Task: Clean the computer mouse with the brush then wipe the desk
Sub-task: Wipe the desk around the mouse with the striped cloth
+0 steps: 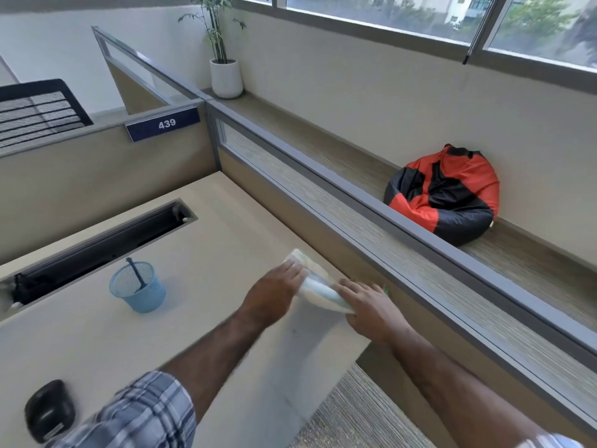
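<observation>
A pale, blurred cloth (318, 284) lies at the beige desk's (97, 334) right edge, held between both hands. My left hand (274, 292) grips its near-left end and my right hand (371, 307) presses on its right end beside the partition. The black computer mouse (48, 410) lies upside down at the desk's near-left corner, away from both hands. A black brush handle (136, 274) stands in the blue mesh cup (139, 287) on the middle of the desk.
A cable slot (97, 244) runs along the desk's back. Grey-framed partitions (323, 189) fence the desk at back and right. Beyond lie a red-and-black beanbag (445, 195), a potted plant (225, 77) and windows. Carpet (355, 415) shows beside the desk.
</observation>
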{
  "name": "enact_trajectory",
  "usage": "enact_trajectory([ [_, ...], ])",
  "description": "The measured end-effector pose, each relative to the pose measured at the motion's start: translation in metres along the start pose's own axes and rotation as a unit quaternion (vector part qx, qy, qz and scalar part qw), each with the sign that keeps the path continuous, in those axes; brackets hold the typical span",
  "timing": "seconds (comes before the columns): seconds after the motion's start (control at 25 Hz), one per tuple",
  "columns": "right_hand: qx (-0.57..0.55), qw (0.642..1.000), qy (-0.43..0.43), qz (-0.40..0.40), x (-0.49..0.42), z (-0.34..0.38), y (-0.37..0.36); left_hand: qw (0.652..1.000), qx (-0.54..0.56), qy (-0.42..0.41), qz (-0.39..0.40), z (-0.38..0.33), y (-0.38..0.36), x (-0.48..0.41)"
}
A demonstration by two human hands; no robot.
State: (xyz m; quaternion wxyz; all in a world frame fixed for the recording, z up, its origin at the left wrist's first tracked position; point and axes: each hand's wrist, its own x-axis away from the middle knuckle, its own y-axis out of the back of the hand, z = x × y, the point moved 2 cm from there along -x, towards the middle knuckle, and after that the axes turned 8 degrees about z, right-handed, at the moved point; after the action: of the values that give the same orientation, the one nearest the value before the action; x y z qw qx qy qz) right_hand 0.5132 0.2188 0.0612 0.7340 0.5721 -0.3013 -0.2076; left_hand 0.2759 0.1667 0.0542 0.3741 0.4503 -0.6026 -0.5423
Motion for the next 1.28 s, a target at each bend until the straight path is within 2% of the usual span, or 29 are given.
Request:
enact_trajectory([
  [0.16, -0.009, 0.995, 0.023, 0.095, -0.045, 0.023, -0.013, 0.998, 0.013, 0.016, 0.052, 0.033, -0.034, 0.025],
  [0.28, 0.008, 0.985, 0.066, 0.157, -0.057, 0.035, -0.035, 0.997, 0.021, 0.027, 0.068, 0.033, -0.049, 0.06],
  [0.44, 0.05, 0.97, 0.157, 0.18, -0.037, 0.041, -0.053, 0.994, 0.025, 0.069, 0.086, -0.009, -0.058, 0.111],
  [0.52, 0.073, 0.957, 0.215, 0.178, -0.012, 0.04, -0.058, 0.992, 0.041, 0.056, 0.105, -0.04, -0.066, 0.137],
  [0.6, 0.099, 0.943, 0.265, 0.177, 0.017, 0.038, -0.061, 0.987, 0.06, 0.002, 0.146, -0.073, -0.069, 0.154],
  [0.68, 0.103, 0.928, 0.298, 0.199, 0.048, 0.03, -0.059, 0.975, 0.025, -0.068, 0.21, -0.104, -0.076, 0.165],
  [0.72, 0.108, 0.92, 0.311, 0.211, 0.062, 0.025, -0.057, 0.958, -0.007, -0.087, 0.273, -0.118, -0.072, 0.167],
  [0.76, 0.121, 0.915, 0.317, 0.219, 0.076, 0.017, -0.056, 0.939, -0.037, -0.077, 0.333, -0.129, -0.067, 0.165],
  [0.8, 0.135, 0.91, 0.317, 0.23, 0.088, 0.011, -0.054, 0.934, -0.065, -0.073, 0.343, -0.137, -0.069, 0.163],
  [0.84, 0.144, 0.911, 0.304, 0.238, 0.099, 0.005, -0.05, 0.936, -0.036, -0.057, 0.345, -0.139, -0.064, 0.154],
  [0.92, 0.116, 0.93, 0.252, 0.242, 0.113, -0.011, -0.036, 0.926, 0.101, -0.056, 0.36, -0.146, -0.048, 0.13],
  [0.96, 0.079, 0.944, 0.211, 0.243, 0.116, -0.021, -0.026, 0.931, 0.108, -0.077, 0.341, -0.153, -0.038, 0.119],
  [1.0, 0.04, 0.959, 0.164, 0.226, 0.116, -0.03, -0.013, 0.949, 0.068, -0.095, 0.292, -0.15, -0.034, 0.108],
  [1.04, 0.011, 0.974, 0.117, 0.193, 0.114, -0.039, 0.0, 0.962, 0.077, -0.093, 0.244, -0.144, -0.023, 0.095],
  [1.16, -0.057, 0.995, 0.024, 0.078, 0.088, -0.053, 0.025, 0.984, 0.107, 0.057, 0.131, -0.094, 0.007, 0.046],
  [1.28, -0.111, 0.993, -0.042, -0.022, 0.048, -0.04, 0.035, 0.988, 0.017, 0.148, 0.049, -0.045, 0.028, -0.01],
])
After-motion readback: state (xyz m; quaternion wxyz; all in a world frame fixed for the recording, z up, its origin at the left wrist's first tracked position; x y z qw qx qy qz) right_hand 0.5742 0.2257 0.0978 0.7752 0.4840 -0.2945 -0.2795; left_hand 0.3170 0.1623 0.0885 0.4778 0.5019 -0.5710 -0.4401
